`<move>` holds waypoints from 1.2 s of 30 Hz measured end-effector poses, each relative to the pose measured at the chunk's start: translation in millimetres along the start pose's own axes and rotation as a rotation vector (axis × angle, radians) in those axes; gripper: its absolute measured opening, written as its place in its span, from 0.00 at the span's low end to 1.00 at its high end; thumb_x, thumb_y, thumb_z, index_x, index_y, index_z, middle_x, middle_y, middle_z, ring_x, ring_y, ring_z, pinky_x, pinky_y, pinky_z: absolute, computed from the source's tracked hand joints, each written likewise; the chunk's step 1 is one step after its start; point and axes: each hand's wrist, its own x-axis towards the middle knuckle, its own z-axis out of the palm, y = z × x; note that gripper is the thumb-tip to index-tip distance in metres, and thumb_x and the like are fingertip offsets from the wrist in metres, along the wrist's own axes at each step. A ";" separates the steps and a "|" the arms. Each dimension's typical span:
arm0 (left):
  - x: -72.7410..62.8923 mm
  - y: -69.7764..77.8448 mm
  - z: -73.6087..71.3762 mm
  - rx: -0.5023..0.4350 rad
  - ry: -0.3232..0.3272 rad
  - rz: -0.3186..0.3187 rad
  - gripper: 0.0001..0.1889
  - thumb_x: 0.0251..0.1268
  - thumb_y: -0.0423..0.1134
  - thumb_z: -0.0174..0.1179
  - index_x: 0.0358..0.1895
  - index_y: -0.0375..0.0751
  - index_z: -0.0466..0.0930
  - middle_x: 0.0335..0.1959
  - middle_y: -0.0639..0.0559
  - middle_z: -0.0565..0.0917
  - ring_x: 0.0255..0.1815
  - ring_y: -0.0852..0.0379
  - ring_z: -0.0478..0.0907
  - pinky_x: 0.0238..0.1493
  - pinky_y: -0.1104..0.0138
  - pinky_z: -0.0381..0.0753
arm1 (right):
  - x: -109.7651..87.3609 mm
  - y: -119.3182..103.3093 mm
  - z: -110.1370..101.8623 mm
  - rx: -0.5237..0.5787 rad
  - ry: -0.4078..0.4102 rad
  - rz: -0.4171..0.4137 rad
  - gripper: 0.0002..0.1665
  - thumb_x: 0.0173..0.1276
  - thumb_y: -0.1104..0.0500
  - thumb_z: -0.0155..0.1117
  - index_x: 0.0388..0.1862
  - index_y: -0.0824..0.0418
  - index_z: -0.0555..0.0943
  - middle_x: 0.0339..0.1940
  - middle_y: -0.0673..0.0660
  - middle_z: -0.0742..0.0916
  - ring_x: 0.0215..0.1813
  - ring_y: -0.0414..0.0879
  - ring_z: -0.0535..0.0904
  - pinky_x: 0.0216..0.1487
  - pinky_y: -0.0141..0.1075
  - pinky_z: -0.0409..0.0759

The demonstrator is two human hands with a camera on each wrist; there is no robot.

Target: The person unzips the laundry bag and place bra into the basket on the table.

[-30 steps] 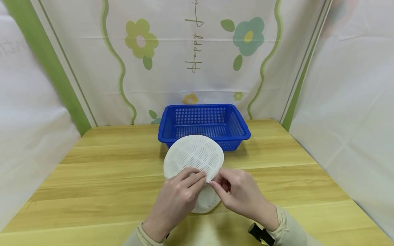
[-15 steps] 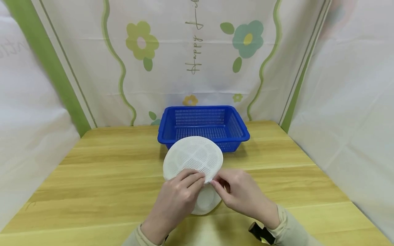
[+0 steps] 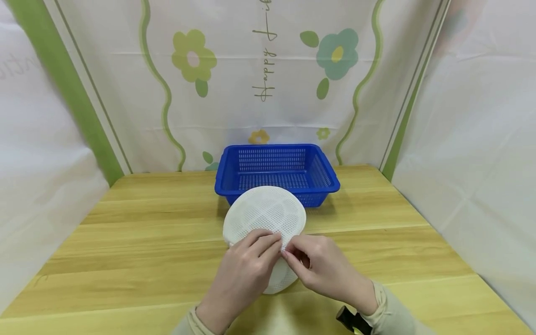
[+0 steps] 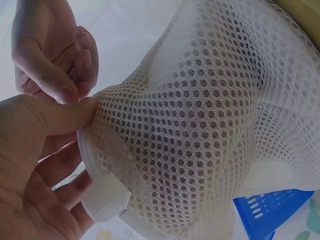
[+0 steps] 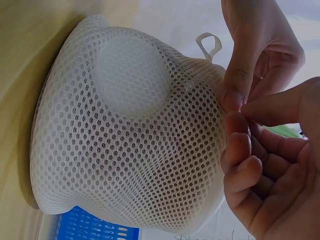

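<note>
A white mesh laundry bag point(image 3: 265, 209) with a round top stands on the table in front of the blue basket. My left hand point(image 3: 247, 265) grips its rim, thumb on the mesh side and fingers behind it in the left wrist view. Right beside those fingertips, my right hand point(image 3: 328, 267) pinches the zip edge with thumb and index finger; the pinched bit itself is hidden. A white fabric tab point(image 4: 106, 197) sticks out from the rim near my left fingers. In the right wrist view, a small loop point(image 5: 214, 50) projects from the rim and a pale round patch point(image 5: 131, 75) shows on the mesh side.
Behind the bag, the blue perforated basket point(image 3: 331, 184) stands near the back edge of the wooden table point(image 3: 146, 246). A flower-printed curtain point(image 3: 230, 93) hangs behind, with pale cloth walls point(image 3: 473, 163) on both sides.
My right hand has shifted slightly left along the rim, closer to the left fingertips. The bag's round top has tilted a little; my left hand keeps its grip.
</note>
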 end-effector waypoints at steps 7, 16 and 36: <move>0.4 -0.5 -1.0 -0.002 0.001 0.002 0.09 0.64 0.29 0.57 0.40 0.35 0.87 0.43 0.49 0.86 0.46 0.53 0.80 0.50 0.67 0.81 | 0.0 1.4 1.3 -0.025 0.007 -0.016 0.12 0.59 0.68 0.68 0.28 0.52 0.78 0.22 0.39 0.75 0.21 0.32 0.69 0.22 0.16 0.64; 0.0 -4.1 -2.3 0.011 0.017 0.036 0.08 0.64 0.30 0.59 0.41 0.35 0.87 0.43 0.49 0.86 0.46 0.53 0.80 0.49 0.67 0.81 | 1.2 0.4 2.1 -0.055 0.012 -0.036 0.11 0.58 0.67 0.67 0.27 0.51 0.77 0.21 0.40 0.75 0.21 0.32 0.69 0.22 0.16 0.64; -0.9 -5.3 -4.9 0.064 0.034 0.050 0.07 0.61 0.33 0.63 0.39 0.37 0.88 0.40 0.51 0.86 0.43 0.55 0.81 0.40 0.68 0.84 | 2.0 -1.0 1.2 -0.076 0.073 -0.085 0.11 0.58 0.67 0.65 0.24 0.51 0.76 0.18 0.40 0.74 0.20 0.28 0.66 0.20 0.16 0.62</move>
